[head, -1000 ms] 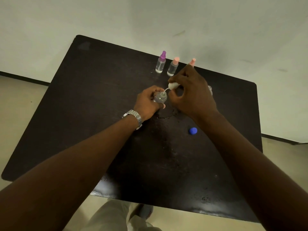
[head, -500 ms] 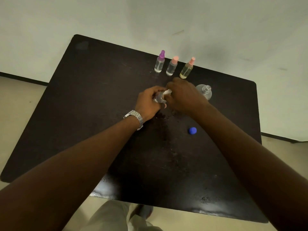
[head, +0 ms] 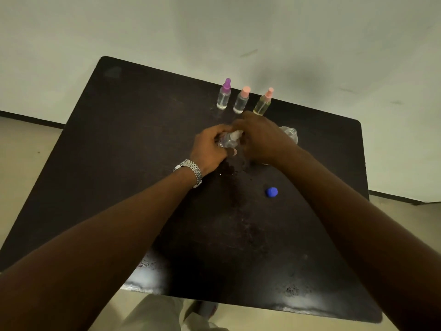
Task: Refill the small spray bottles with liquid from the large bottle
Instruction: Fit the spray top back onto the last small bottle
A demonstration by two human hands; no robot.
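My left hand [head: 210,149] grips a small clear spray bottle [head: 228,140] at the middle of the dark table [head: 143,130]. My right hand [head: 260,137] is closed on its white spray top [head: 236,134], which sits on the bottle's neck. The large clear bottle [head: 290,134] stands open just right of my right hand, partly hidden by it. Its blue cap [head: 271,192] lies on the table nearer to me. Three small bottles stand in a row at the far edge: one with a purple top [head: 224,95] and two with pink tops [head: 241,100] [head: 262,102].
Wet patches [head: 232,169] darken the table under my hands. The table's far edge meets a pale wall [head: 238,32]. My trouser leg and shoe [head: 167,314] show below the near edge.
My right hand has brought the white spray top down from above the bottle, dip tube going in, onto its neck. The left hand kept its hold on the bottle.
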